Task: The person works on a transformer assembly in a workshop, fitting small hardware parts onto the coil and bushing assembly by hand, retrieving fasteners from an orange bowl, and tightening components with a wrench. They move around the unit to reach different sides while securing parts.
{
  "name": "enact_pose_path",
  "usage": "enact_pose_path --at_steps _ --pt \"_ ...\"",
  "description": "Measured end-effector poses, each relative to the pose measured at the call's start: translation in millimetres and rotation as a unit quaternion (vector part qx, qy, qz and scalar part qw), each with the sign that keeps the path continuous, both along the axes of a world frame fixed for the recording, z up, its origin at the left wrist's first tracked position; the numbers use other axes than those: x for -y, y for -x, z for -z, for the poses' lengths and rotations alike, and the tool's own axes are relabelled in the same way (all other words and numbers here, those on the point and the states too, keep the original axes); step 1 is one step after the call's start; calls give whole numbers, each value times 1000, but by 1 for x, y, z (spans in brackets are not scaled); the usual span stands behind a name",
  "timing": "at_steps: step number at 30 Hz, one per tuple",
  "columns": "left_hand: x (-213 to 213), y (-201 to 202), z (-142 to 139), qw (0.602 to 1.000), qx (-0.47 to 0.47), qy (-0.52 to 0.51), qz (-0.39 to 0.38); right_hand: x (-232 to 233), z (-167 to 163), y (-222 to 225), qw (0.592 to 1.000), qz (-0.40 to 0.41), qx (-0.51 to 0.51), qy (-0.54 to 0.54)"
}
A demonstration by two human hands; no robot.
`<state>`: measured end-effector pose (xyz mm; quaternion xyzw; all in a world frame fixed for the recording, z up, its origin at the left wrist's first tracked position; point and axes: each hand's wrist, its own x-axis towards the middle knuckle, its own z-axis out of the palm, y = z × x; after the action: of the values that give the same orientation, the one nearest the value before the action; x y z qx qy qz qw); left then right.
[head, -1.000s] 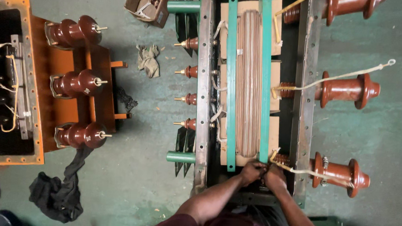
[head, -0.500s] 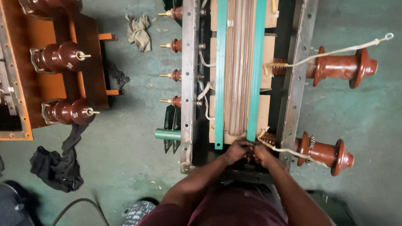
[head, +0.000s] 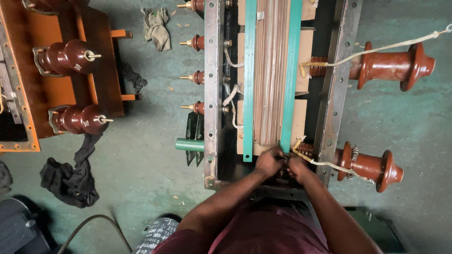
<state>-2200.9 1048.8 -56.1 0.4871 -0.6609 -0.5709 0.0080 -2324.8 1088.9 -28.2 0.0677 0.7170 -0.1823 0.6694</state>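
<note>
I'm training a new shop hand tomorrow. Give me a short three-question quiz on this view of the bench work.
1. True or false: both hands work at the near end of the green strips.
2. How many dark red insulators sit on the orange tank lid at left? A) two B) three C) five
3. What lies on the floor just below that lid?

Key:
1. True; the left hand and right hand meet there.
2. B
3. A black rag.
</note>
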Motion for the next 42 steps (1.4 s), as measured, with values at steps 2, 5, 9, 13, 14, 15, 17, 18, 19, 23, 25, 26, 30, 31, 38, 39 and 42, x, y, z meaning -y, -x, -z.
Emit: enact_pose_path --at_steps 2,5,9,13,14,15,17,18,19,23,25,26,30,31,38,39,42 --pt "-4 0 1 1000 -5 -24 1 0 0 0 1000 5 -1 -3" --pt "-8 2 3 991 -100 -75 -51 1 0 0 1000 0 3 6" --pt "-8 3 4 941 -118 -290 -131 2 0 -1 1000 -11 5 1" --pt "-6 3 4 875 -169 -407 -199 0 3 0 1000 -4 -6 -1" --pt "-5 3 5 869 -163 -421 -202 -1 4 0 1000 -8 -11 1" --pt "-4 3 4 862 -156 -436 -206 -2 4 0 1000 -13 -16 2" --pt "-2 2 4 868 -138 -434 -199 -4 7 -1 1000 -17 -20 4" --pt "-1 2 5 871 -129 -433 -196 -4 8 -2 1000 -17 -19 6" --pt "0 2 5 868 -120 -439 -198 -5 9 -2 1000 -17 -19 8" --pt "-2 2 7 865 -119 -443 -203 -11 17 -7 995 -46 -84 3" --pt "-3 1 9 862 -128 -446 -202 -17 20 -9 982 -106 -155 22" --pt "-5 0 10 859 -128 -453 -203 -21 21 -10 970 -149 -187 56" --pt "-7 0 18 851 -132 -467 -201 -43 16 -10 849 -312 -352 243" --pt "-7 1 21 855 -125 -463 -198 -48 14 -9 793 -347 -402 300" --pt "-14 2 32 852 -121 -466 -205 -54 9 -7 901 -238 -243 270" --pt "-14 2 32 851 -123 -467 -206 -53 9 -6 909 -219 -226 273" --pt "-13 2 31 853 -122 -462 -208 -52 9 -2 926 -162 -205 273"
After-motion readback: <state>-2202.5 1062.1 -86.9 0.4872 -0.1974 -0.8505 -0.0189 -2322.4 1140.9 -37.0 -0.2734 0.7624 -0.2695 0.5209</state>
